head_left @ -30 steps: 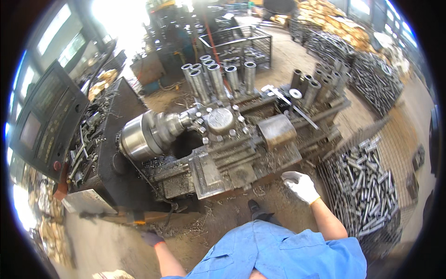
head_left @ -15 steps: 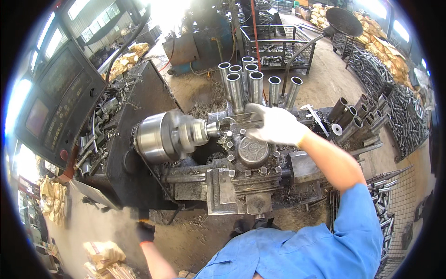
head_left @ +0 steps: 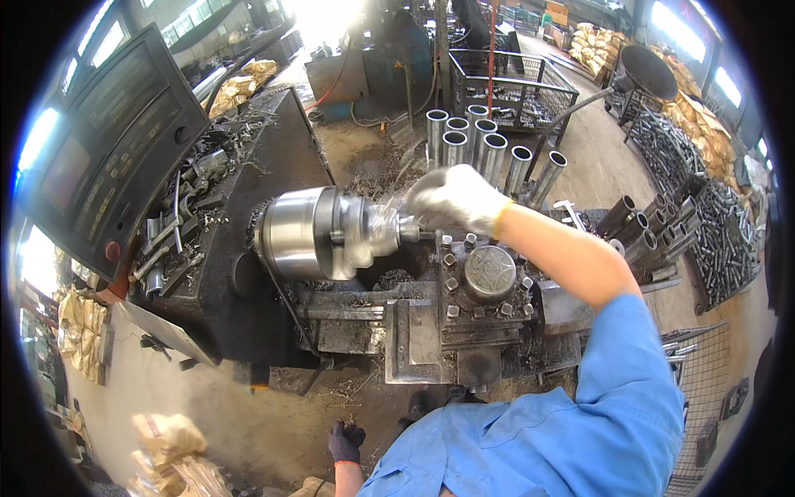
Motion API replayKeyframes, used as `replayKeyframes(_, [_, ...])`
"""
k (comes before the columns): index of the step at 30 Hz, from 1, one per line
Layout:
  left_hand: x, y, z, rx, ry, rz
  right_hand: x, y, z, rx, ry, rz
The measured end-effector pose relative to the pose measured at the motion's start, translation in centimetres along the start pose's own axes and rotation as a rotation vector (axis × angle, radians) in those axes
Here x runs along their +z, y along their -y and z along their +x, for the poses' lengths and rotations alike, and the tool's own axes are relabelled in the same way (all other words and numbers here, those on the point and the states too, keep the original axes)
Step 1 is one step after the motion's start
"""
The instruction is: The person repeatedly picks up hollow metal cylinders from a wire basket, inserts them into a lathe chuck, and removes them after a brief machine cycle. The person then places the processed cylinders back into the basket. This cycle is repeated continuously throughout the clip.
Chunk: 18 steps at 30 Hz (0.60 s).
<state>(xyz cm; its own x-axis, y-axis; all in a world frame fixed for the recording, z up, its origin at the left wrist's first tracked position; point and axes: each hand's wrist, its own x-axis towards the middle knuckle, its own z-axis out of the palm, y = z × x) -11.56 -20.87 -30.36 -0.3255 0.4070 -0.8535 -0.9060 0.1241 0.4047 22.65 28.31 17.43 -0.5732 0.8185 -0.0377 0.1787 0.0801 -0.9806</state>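
Observation:
My right hand (head_left: pixel 461 201), in a white glove, is raised over the lathe beside the tip of the steel workpiece (head_left: pixel 407 229) at the chuck. Its fingers are bent toward the workpiece and smeared, so I cannot tell whether they hold anything. The chuck (head_left: pixel 302 234) is blurred at its jaw end, as if turning. Below and right of my right hand is the bolted tool post (head_left: pixel 489 273). My left hand (head_left: pixel 345 441), in a dark glove with an orange cuff, hangs low in front of the machine, fingers curled in and nothing visible in them.
Several upright steel tubes (head_left: pixel 494 149) stand behind the tool post; darker tubes (head_left: pixel 633 228) and a caliper (head_left: pixel 570 212) lie to the right. A control panel (head_left: pixel 116 157) rises at left. Metal shavings and scraps (head_left: pixel 186 215) cover the machine housing. A lamp (head_left: pixel 648 73) leans overhead.
My right hand has moved left, from above the tool post toward the chuck end. My left hand has come away from the machine's lower front toward my body. The view has shifted a little.

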Motion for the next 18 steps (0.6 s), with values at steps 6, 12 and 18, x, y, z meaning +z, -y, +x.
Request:
replayKeyframes(6, [5.1, -2.9, -2.6, 0.233, 0.042, 0.339, -1.8, 8.3, 1.5, -1.08, -1.136, -0.283])
replayKeyframes(12, [16.8, -6.6, -6.9, 0.507, 0.159, 0.583, -2.3, 6.2, 8.6, -0.547, -0.23, -1.27])
replayKeyframes(18, [27.1, -9.7, -14.6, 1.077, 0.319, 1.109, -3.7, -0.1, 9.0, -0.159, 0.223, -1.058])
